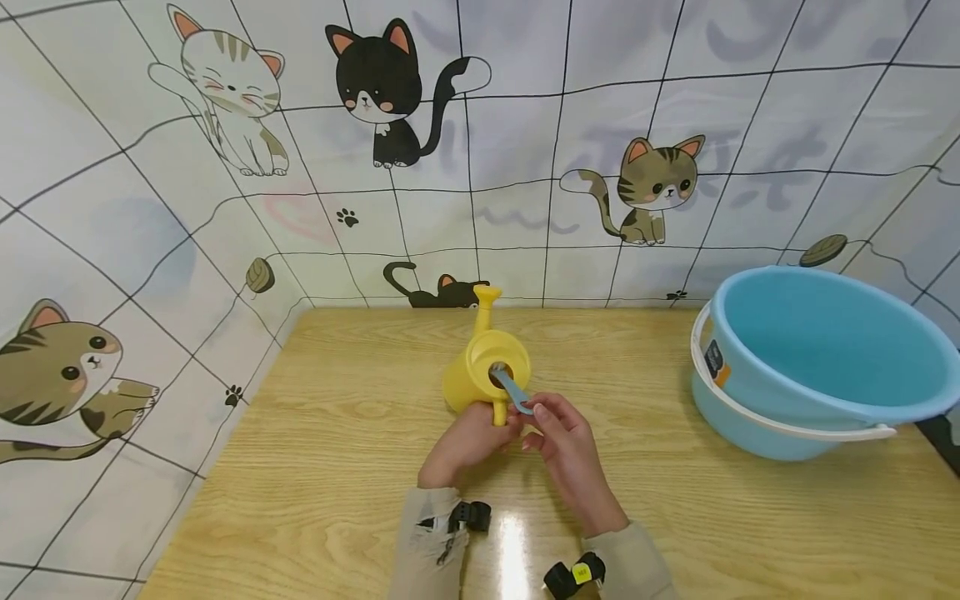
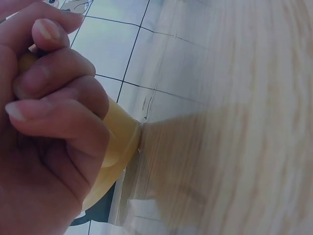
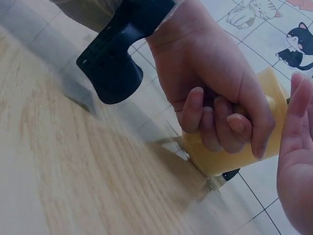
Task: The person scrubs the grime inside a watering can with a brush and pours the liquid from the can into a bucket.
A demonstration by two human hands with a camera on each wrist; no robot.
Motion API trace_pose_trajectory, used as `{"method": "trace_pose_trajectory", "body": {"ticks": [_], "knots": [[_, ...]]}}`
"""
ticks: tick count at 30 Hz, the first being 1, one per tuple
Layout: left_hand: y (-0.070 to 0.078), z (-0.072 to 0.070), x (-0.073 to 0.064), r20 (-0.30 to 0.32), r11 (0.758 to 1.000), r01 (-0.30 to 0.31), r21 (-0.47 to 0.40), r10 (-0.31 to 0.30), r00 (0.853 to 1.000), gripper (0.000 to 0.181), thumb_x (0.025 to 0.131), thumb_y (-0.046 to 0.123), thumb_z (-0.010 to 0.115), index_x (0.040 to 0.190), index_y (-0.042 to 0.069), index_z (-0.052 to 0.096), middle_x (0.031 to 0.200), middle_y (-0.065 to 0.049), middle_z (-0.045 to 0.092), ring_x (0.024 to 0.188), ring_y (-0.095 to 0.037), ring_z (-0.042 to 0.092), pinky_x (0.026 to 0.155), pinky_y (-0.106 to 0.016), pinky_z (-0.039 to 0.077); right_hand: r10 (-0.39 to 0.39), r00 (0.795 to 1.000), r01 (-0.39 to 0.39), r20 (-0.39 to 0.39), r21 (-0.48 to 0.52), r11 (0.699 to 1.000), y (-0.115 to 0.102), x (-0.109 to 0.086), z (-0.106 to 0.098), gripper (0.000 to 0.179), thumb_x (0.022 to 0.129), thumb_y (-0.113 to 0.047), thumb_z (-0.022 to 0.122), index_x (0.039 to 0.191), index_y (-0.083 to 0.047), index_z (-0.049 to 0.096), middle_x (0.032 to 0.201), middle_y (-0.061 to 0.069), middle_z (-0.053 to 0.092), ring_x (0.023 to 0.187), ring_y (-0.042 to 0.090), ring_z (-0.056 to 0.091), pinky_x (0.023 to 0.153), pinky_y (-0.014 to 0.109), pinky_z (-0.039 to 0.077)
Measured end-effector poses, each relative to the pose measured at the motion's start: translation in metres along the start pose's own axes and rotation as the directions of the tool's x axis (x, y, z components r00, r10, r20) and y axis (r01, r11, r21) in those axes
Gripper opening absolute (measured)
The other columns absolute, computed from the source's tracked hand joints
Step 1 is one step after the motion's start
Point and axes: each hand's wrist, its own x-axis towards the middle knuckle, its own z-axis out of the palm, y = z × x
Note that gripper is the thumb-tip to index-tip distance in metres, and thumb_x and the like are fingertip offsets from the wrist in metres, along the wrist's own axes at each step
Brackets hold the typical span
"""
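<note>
Gripping the can [image 1: 457, 387] by its handle [image 1: 500, 412], left hand [image 1: 471, 439] probably steadies it on the table [image 1: 330, 467]; right hand [image 1: 572, 458] pinches the stick [image 1: 514, 391] by its near end, apparently so the rest reaches inside.

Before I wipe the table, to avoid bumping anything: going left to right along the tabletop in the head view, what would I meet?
Yellow watering can → right hand → light-blue bucket.

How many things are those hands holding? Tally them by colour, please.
Yellow: 1, the watering can, gripped by the left hand
Light blue: 1, the small utensil, pinched by the right hand
Total: 2
</note>
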Motion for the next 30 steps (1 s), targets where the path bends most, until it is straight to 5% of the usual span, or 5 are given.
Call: {"method": "trace_pose_trajectory", "body": {"ticks": [7, 14, 30], "knots": [[0.001, -0.001, 0.000, -0.005, 0.998, -0.017, 0.056, 0.017, 1.000, 0.021, 0.084, 0.019, 0.054, 0.064, 0.013, 0.055, 0.051, 0.005, 0.045, 0.045, -0.008, 0.043, 0.047, -0.023, 0.037, 0.023, 1.000, -0.023, -0.012, -0.023, 0.999, 0.001, 0.002, 0.004, 0.022, 0.094, -0.007, 0.041, 0.110, -0.003, 0.055, 0.099, 0.008, 0.063, 0.088, 0.017, 0.061, 0.060, 0.021, 0.047], [0.001, 0.000, -0.001, -0.003, 1.000, 0.019, 0.009, -0.019, 1.000, 0.017, 0.082, 0.023, 0.058, 0.068, 0.014, 0.059, 0.050, 0.005, 0.046, 0.046, -0.009, 0.044, 0.049, -0.024, 0.038, -0.040, 0.999, 0.040, -0.005, -0.010, 0.999, 0.000, 0.001, -0.003, 0.022, 0.095, -0.005, 0.039, 0.109, -0.001, 0.054, 0.104, 0.016, 0.061, 0.091, 0.021, 0.060, 0.060, 0.024, 0.047], [0.001, -0.001, -0.001, 0.008, 0.999, 0.015, 0.052, -0.015, 1.000, 0.028, 0.080, 0.021, 0.054, 0.053, 0.013, 0.049, 0.047, 0.006, 0.045, 0.042, -0.008, 0.042, 0.046, -0.023, 0.036, -0.114, 0.993, 0.110, 0.015, 0.148, 0.983, -0.008, 0.003, -0.009, 0.022, 0.096, -0.008, 0.034, 0.109, -0.006, 0.052, 0.103, 0.013, 0.061, 0.092, 0.022, 0.059, 0.058, 0.023, 0.047]]}}
